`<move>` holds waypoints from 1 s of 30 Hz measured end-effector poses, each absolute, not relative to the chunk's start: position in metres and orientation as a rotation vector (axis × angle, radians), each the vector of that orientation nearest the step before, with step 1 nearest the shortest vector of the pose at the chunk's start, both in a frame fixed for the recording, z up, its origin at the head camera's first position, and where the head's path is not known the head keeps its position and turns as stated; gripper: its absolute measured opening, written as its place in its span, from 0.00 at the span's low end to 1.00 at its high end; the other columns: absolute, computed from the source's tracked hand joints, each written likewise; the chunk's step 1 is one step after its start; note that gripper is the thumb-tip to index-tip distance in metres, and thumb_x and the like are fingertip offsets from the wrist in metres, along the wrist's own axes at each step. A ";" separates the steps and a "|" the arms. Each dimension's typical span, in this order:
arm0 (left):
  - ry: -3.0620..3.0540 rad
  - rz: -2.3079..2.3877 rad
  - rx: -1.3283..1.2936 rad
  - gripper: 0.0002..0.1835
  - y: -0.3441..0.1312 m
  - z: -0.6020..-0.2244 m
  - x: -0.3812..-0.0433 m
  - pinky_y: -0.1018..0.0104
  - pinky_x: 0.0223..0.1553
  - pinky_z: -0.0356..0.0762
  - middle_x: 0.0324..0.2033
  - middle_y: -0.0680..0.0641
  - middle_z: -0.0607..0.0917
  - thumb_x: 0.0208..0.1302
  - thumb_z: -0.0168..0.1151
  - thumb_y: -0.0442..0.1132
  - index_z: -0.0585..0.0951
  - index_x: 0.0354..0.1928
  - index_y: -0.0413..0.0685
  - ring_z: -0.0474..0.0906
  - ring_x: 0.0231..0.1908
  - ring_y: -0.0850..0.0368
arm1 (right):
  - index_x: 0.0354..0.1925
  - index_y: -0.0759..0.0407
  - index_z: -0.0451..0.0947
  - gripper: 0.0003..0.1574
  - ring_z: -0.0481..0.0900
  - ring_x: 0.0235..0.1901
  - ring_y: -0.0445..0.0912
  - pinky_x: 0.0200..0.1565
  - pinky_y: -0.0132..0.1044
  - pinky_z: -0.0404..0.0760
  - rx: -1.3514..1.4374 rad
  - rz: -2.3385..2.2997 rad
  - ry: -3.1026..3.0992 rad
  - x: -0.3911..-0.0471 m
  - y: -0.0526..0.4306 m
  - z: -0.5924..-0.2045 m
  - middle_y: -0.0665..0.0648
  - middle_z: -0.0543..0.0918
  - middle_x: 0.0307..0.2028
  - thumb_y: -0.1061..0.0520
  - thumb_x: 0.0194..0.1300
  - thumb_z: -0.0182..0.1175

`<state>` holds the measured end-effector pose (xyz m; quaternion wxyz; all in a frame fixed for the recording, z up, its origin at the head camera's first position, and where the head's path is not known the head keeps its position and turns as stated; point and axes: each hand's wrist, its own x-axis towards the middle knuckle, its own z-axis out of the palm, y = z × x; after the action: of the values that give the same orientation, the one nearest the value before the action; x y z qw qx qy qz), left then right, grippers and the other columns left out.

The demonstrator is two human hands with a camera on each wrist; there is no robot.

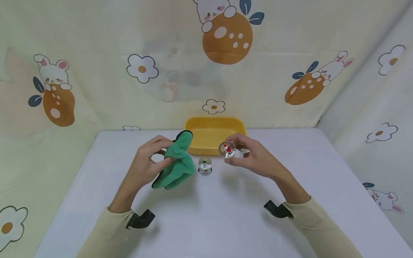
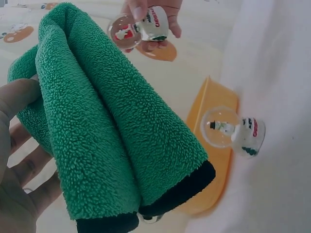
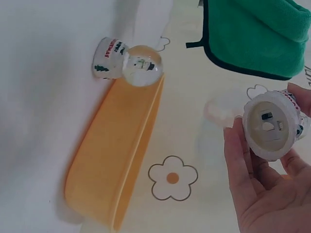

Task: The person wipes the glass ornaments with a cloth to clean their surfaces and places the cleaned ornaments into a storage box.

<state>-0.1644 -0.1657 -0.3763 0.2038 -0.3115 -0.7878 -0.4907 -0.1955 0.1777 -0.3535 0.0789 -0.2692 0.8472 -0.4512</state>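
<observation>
My left hand (image 1: 146, 165) pinches a green terry cloth (image 1: 177, 163) with black edging, and its folds hang down from the fingers. My right hand (image 1: 253, 154) grips a snow globe (image 1: 227, 149) by its white base, the glass ball with a red figure pointing left. In the right wrist view the underside of that base (image 3: 273, 127) faces the camera. A second snow globe (image 1: 204, 166) stands upright on the table between the hands. The left wrist view shows a snowman figure inside its clear ball (image 2: 221, 127). Cloth and held globe are apart.
A yellow tray (image 1: 201, 149) stands at the table's back edge, just behind the standing globe. The white table (image 1: 213, 215) meets a curtain (image 1: 106, 93) printed with bunnies and flowers. Under the cloth's edge, the left wrist view shows a shiny sliver (image 2: 151, 219).
</observation>
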 end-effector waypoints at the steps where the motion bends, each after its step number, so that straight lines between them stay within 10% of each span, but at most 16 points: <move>1: -2.193 -1.373 -0.872 0.17 -0.165 -0.376 -0.164 0.66 0.40 0.86 0.43 0.50 0.85 0.58 0.71 0.23 0.86 0.49 0.45 0.80 0.45 0.57 | 0.58 0.46 0.75 0.28 0.78 0.50 0.50 0.44 0.44 0.85 -0.806 -1.346 2.540 -0.194 0.176 -0.352 0.51 0.81 0.48 0.53 0.61 0.73; 30: -2.164 -1.423 -0.877 0.17 -0.158 -0.372 -0.157 0.66 0.42 0.86 0.44 0.49 0.85 0.58 0.70 0.22 0.86 0.48 0.44 0.80 0.46 0.57 | 0.59 0.50 0.76 0.30 0.78 0.45 0.51 0.37 0.37 0.86 -0.954 -1.426 2.516 -0.179 0.154 -0.342 0.50 0.80 0.52 0.56 0.60 0.74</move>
<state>-0.1571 -0.1581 -0.3718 0.2023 -0.3143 -0.7750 -0.5096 -0.1786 0.1538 -0.3421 0.0481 -0.3128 0.8252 -0.4678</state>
